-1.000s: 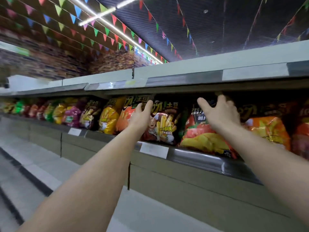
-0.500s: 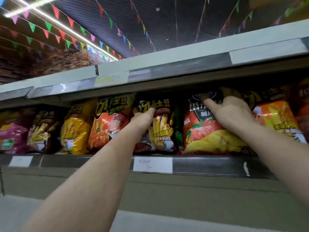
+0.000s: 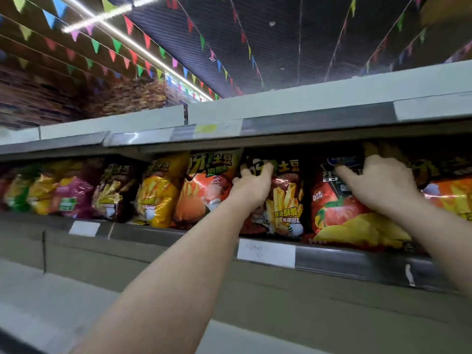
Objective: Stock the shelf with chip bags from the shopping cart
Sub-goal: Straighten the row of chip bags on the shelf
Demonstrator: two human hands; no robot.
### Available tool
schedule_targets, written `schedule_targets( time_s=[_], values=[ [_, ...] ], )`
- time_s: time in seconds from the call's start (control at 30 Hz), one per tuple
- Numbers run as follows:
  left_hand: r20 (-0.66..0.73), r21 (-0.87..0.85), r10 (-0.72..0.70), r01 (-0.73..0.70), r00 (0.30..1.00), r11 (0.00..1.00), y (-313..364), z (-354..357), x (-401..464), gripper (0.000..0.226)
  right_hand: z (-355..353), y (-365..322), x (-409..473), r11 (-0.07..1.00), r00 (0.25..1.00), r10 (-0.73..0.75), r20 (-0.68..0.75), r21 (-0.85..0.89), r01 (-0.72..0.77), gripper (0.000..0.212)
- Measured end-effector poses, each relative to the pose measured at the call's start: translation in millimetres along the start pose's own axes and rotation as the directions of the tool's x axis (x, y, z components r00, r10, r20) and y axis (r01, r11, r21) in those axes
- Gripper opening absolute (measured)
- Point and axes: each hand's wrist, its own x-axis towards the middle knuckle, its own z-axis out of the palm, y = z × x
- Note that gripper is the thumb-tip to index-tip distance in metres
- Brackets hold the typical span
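- Two hands were raised to the stocked shelf: the left hand was pressed against the dark fries bag, fingers curled over its upper part, though a true grip could not be confirmed
- At the right hand, fingers were hooked over the top edge of the tomato chip bag, the index finger laid along its front
- Both bags were seen standing upright in the row, tight against their neighbours
- A slip was judged possible: were either bag tugged or released crooked, it could be tipped over the low front rail, or an adjoining bag dragged out with it
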Motion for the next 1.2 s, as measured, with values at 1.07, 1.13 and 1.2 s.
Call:
schedule_targets(
  time_s=[1.07,1.13,1.2],
  values=[
    [-0.219,-0.205,-0.164,0.119,0.962,0.972,-145,-181,133,0.081,82,-153,2,0.977,0.984,0.180,0.001,0.113,-0.179,0.071],
    [-0.208,-0.195,-0.150,0.109,0.966,0.975,-144,-173,139,0.083,85,-159,1,0.978,0.977,0.206,0.056,0.031,-0.208,0.080],
    [-0.225,-0.140,-0.148,0.119,0.963,0.983,-140,-160,135,0.082,90,-167,0,0.978,0.972,0.210,0.102,-0.042,-0.206,0.086]
  ],
)
